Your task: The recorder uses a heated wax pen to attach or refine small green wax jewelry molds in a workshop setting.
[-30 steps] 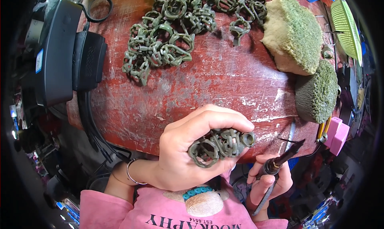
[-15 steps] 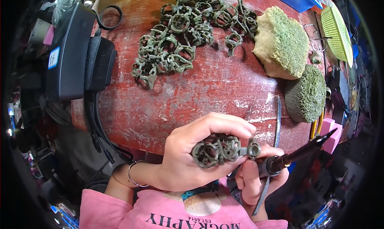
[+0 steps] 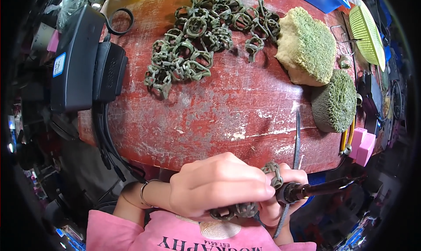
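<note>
My left hand [image 3: 219,185] is closed, its back turned up, around dark green linked rings [image 3: 246,210], which hang below its fingers. At its fingertips a ring piece [image 3: 272,172] sticks out, touching or close to my right hand [image 3: 284,203]. My right hand is closed around a dark pen-shaped tool [image 3: 315,189] with a long narrow tip pointing right; the tip is blurred. A thin dark flat strip [image 3: 298,139] runs behind the right hand and shows again below it; whether the fingers grip it is hidden.
More dark green linked rings [image 3: 188,45] lie piled on the worn red table [image 3: 210,119]. Two rough blocks, one pale and green [image 3: 307,47] and one dark green [image 3: 335,102], stand right. Black boxes with cables [image 3: 109,71] stand left, a green basket [image 3: 368,36] far right.
My left hand has rolled over, so its back now covers most of the linked rings, which have dropped lower. The right hand's tool has tilted down to a flatter angle.
</note>
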Demonstrator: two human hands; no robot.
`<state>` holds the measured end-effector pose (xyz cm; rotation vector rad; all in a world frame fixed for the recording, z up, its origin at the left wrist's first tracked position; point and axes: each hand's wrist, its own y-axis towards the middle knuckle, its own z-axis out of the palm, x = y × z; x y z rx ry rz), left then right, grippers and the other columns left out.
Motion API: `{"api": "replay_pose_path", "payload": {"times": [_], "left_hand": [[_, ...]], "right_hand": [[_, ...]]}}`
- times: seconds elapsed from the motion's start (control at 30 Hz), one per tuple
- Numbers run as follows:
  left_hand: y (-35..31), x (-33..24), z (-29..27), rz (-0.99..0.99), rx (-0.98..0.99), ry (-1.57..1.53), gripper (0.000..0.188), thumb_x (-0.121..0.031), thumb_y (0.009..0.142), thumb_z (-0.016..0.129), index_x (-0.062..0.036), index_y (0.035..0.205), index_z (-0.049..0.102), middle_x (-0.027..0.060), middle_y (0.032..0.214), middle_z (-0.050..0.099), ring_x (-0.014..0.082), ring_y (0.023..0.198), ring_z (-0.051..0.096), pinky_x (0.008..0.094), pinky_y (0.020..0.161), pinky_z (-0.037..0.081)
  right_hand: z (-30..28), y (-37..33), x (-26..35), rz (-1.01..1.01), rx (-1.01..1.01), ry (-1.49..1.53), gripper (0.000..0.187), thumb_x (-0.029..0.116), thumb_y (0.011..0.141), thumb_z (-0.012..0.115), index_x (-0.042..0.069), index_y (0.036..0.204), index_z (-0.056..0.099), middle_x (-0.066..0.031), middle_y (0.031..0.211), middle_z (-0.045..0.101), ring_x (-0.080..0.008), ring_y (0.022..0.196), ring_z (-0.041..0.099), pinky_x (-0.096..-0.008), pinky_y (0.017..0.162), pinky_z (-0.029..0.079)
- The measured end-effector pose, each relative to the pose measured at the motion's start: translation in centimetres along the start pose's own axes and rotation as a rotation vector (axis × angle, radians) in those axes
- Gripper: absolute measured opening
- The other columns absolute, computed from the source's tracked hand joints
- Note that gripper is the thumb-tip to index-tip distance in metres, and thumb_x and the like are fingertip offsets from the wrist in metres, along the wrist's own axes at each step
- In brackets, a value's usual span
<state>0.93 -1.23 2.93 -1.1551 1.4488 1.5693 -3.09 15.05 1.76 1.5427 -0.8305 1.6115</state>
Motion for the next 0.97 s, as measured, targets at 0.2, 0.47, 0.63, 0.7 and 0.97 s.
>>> {"api": "replay_pose_path", "payload": {"times": [0.2,0.47,0.63,0.7,0.97], "left_hand": [[-0.6,1.2,0.9,0.267,-0.147,0.091,0.029,-0.001,0.069,0.069,0.0043,0.096,0.060,0.0146,0.089,0.061,0.0235,0.074,0.062,0.0279,0.062,0.053],[0.2,0.8,-0.5,-0.014,-0.040,0.097,0.032,-0.002,0.066,0.074,0.0013,0.092,0.055,0.0122,0.083,0.057,0.0216,0.073,0.061,0.0292,0.062,0.051],[0.3,1.5,-0.3,-0.173,-0.050,-0.025,0.024,-0.002,0.074,0.065,0.0024,0.094,0.053,0.0116,0.085,0.054,0.0121,0.062,0.056,0.0211,0.053,0.047],[0.3,0.9,0.0,-0.293,-0.074,-0.149,0.023,-0.001,0.075,0.064,0.0031,0.095,0.052,0.0116,0.085,0.053,0.0104,0.060,0.056,0.0198,0.052,0.046],[0.0,1.7,0.1,-0.222,-0.055,-0.081,0.025,0.000,0.075,0.064,0.0027,0.097,0.052,0.0116,0.088,0.053,0.0111,0.067,0.057,0.0195,0.059,0.046]], "right_hand": [[0.5,0.2,0.5,0.043,-0.023,-0.069,0.032,0.017,0.072,0.070,0.006,0.085,0.043,-0.0048,0.067,0.052,-0.0108,0.058,0.049,-0.0244,0.055,0.039],[0.4,-0.1,0.1,0.135,-0.101,0.077,0.023,-0.009,0.070,0.062,-0.003,0.091,0.056,-0.0118,0.073,0.059,-0.0135,0.057,0.054,-0.0253,0.050,0.042],[0.1,0.2,1.0,0.270,-0.075,0.103,0.020,-0.011,0.073,0.059,-0.004,0.091,0.053,-0.0093,0.066,0.057,-0.0118,0.050,0.053,-0.0235,0.045,0.039],[0.3,0.1,1.2,0.299,-0.106,0.181,0.020,-0.011,0.073,0.059,-0.005,0.091,0.052,-0.0093,0.066,0.057,-0.0101,0.049,0.052,-0.0222,0.043,0.038],[0.1,-0.1,0.9,0.310,-0.105,0.240,0.021,-0.011,0.074,0.058,-0.005,0.093,0.052,-0.0117,0.069,0.060,-0.0066,0.049,0.051,-0.0198,0.041,0.037]]}}
